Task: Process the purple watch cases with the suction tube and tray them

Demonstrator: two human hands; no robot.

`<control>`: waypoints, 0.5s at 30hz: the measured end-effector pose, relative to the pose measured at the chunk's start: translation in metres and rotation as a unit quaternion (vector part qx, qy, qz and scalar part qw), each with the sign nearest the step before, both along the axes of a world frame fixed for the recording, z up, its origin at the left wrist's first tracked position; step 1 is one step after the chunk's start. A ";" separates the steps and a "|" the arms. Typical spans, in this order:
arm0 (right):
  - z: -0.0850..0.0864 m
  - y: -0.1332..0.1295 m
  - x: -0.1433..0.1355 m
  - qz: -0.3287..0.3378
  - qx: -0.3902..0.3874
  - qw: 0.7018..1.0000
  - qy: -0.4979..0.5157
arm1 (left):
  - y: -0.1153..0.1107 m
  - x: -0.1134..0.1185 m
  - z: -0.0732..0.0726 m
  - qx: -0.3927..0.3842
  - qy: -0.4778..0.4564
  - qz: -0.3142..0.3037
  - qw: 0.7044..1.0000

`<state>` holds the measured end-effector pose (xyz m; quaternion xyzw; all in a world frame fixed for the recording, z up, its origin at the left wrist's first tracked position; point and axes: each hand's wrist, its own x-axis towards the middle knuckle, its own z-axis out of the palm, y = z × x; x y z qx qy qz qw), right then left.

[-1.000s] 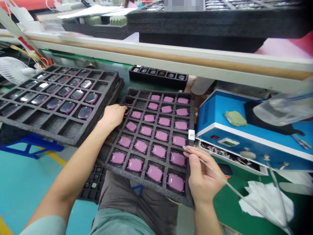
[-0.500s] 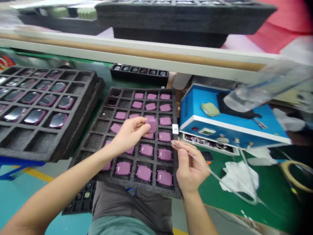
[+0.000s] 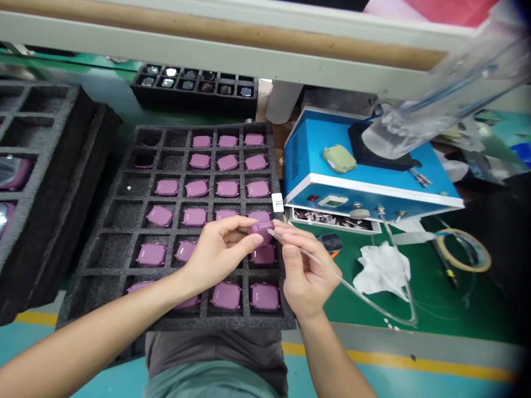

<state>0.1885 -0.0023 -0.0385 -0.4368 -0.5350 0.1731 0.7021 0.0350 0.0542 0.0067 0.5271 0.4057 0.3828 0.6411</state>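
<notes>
Between the thumb and fingers of my left hand (image 3: 224, 243) is a purple watch case (image 3: 262, 231), raised over the right side of a dark foam tray (image 3: 108, 214). My right hand (image 3: 307, 268) pinches the end of a clear thin tube (image 3: 317, 258), whose pale tip meets the held case at its right edge. Fingers of both hands come close together there. Many more purple cases, such as one at the front right (image 3: 264, 297), lie in the tray's compartments. A white label (image 3: 277, 202) sits on the tray's right rim.
A blue machine (image 3: 373, 190) at the right carries a green case (image 3: 340, 158) and a clear container. White tissue (image 3: 381, 271) and a tape roll (image 3: 464, 250) lie on the green mat. Foam trays (image 3: 45, 193) are stacked left; a shelf edge crosses above.
My left hand has brought the purple case rightward to the tube tip in my right hand. The view has shifted, so the tray and machine appear further left.
</notes>
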 end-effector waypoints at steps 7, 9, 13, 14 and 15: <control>-0.003 -0.001 0.000 0.002 -0.004 1.000 0.009 | -0.001 -0.001 -0.002 -0.002 -0.013 -0.007 1.000; -0.003 -0.001 0.000 0.003 -0.007 1.000 0.009 | -0.001 -0.001 -0.003 -0.002 -0.018 -0.010 1.000; -0.003 -0.002 -0.001 -0.004 -0.015 1.000 0.005 | -0.001 -0.001 -0.004 -0.003 -0.014 -0.012 1.000; -0.002 -0.002 -0.001 -0.007 -0.018 1.000 0.004 | -0.001 -0.001 -0.004 -0.004 -0.010 -0.012 1.000; -0.002 -0.002 -0.001 -0.009 -0.020 1.000 0.003 | -0.001 -0.001 -0.004 -0.005 -0.007 -0.012 1.000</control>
